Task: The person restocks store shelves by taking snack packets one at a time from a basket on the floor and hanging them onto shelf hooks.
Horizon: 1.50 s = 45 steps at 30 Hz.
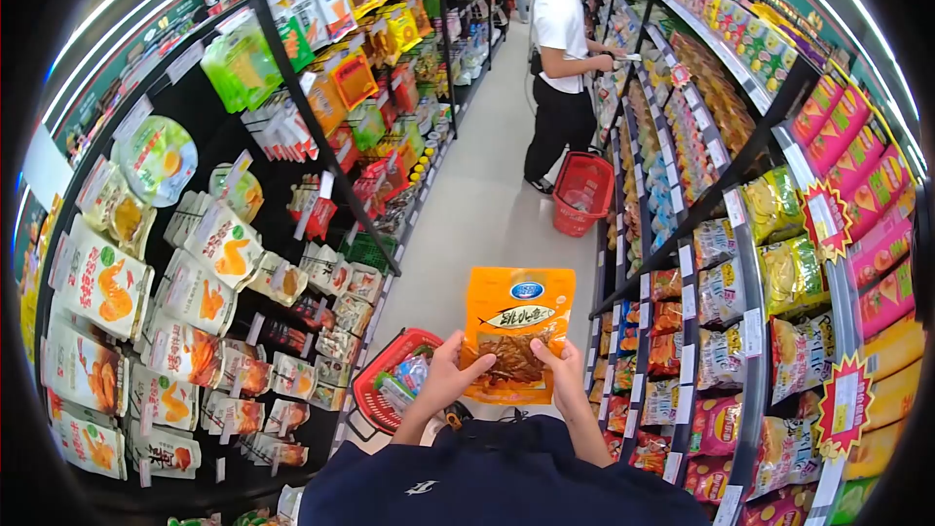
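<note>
An orange snack pouch [518, 307] with a blue oval logo, dark lettering and a see-through lower part showing brown pieces is held upright in front of me. My left hand [455, 370] grips its left edge, thumb across the front. On the opposite edge my right hand [561, 370] pinches the pouch the same way. Below and left of my left hand is a red shopping basket [375, 370] with several packaged goods in it, partly hidden by my arm.
Hanging snack packs [107, 278] line the left shelves. On the right, shelves hold chip bags [794, 278] and pink packs [857, 170]. Further down the aisle floor [477, 175], a person [560, 29] in a white shirt stands at the right shelf beside another red basket [584, 190].
</note>
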Tool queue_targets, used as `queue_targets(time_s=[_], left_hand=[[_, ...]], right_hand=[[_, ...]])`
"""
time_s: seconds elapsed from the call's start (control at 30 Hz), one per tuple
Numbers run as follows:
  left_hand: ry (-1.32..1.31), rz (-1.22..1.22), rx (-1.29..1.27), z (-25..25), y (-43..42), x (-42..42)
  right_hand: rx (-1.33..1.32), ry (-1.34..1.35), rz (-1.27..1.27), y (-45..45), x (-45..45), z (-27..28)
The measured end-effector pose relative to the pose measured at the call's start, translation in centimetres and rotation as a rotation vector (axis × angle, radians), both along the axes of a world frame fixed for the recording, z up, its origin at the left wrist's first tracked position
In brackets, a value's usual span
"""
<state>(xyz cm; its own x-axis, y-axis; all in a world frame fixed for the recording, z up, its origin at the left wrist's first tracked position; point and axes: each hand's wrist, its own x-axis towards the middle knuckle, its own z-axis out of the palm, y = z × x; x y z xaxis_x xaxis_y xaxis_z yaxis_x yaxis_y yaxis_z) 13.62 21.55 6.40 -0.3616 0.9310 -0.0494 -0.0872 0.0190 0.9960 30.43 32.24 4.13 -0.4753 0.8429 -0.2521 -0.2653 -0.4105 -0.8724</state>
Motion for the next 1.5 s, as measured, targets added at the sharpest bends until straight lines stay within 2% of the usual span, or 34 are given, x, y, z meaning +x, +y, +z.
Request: queue_targets(time_s=[0.2, 0.3, 0.47, 0.6, 0.67, 0.83, 0.9, 1.03, 1.1, 1.17, 1.3, 1.43, 1.5], left_hand=[[-0.117, -0.077, 0.022, -2.1, 5.2, 5.7], [-0.085, -0.124, -0.017, -1.4, 6.9, 7.4], [0.149, -0.143, -0.012, -2.2, 9.9, 7.4], [0.157, -0.119, -0.050, -1.9, 12.5, 6.7], [0.173, -0.110, -0.048, -3.6, 14.0, 5.9], [0.158, -0.054, -0.044, -4.8, 18.5, 3.1], [0.035, 0.010, -0.010, -4.8, 21.0, 1.3], [0.025, 0.083, -0.028, -5.1, 26.1, -3.7], [-0.010, 0.142, 0.026, -4.5, 28.7, -6.3], [-0.035, 0.157, 0.012, -3.5, 31.0, -9.0], [0.017, 0.232, 0.059, -1.2, 35.1, -13.1], [0.051, 0.280, 0.021, -1.5, 37.3, -16.1], [0.068, 0.328, 0.031, -2.5, 37.9, -17.0]], right_hand=[[0.114, -0.084, -0.094, 3.6, 6.8, 0.3], [0.086, -0.053, -0.189, 4.5, 8.4, -0.6], [-0.035, 0.005, -0.242, 6.0, 8.6, -2.2], [-0.089, -0.018, -0.251, 8.2, 7.6, -2.0], [-0.092, -0.027, -0.235, 9.9, 6.9, -2.2], [-0.037, -0.042, -0.197, 15.9, 3.7, -3.5], [-0.066, -0.062, -0.150, 18.6, 1.3, -3.3], [-0.066, -0.100, -0.074, 24.8, -4.2, -1.7], [-0.061, -0.102, -0.047, 27.8, -7.3, 0.4], [0.052, -0.071, 0.038, 31.0, -10.1, 1.3], [0.141, -0.105, 0.104, 36.5, -14.5, 0.4], [0.056, -0.081, 0.138, 38.9, -18.1, 0.9], [0.008, -0.102, 0.195, 40.4, -19.5, -1.5]])
